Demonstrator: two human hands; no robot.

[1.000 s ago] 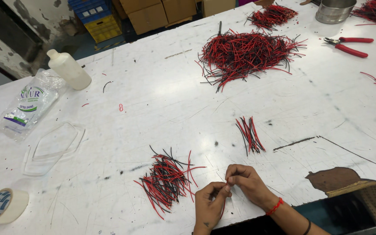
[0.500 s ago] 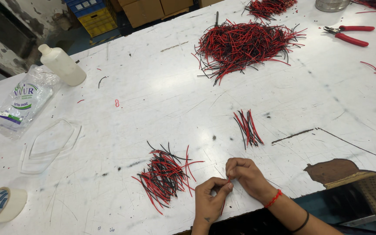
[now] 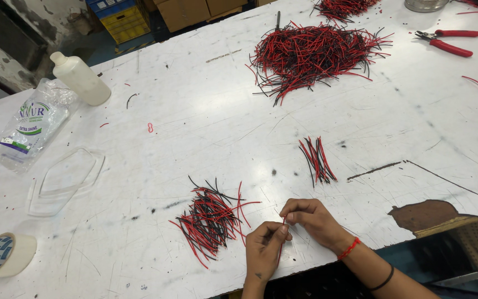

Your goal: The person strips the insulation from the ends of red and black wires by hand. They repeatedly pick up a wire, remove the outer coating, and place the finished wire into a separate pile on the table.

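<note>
A clear plastic pouch (image 3: 31, 128) lay flat on the white worktable (image 3: 195, 133) at about nine o'clock, crumpled and see-through, with a printed label (image 3: 24, 126) in white, green and dark blue on its face. Just beside it, toward ten o'clock, a white plastic bottle (image 3: 80, 78) lay tilted on its side, plain and unlabelled. Beyond the table's far edge, at about eleven o'clock, stood a blue crate (image 3: 109, 5) over a yellow crate (image 3: 126, 25), and at twelve o'clock brown cardboard boxes (image 3: 206, 10) sat side by side on the floor.
</note>
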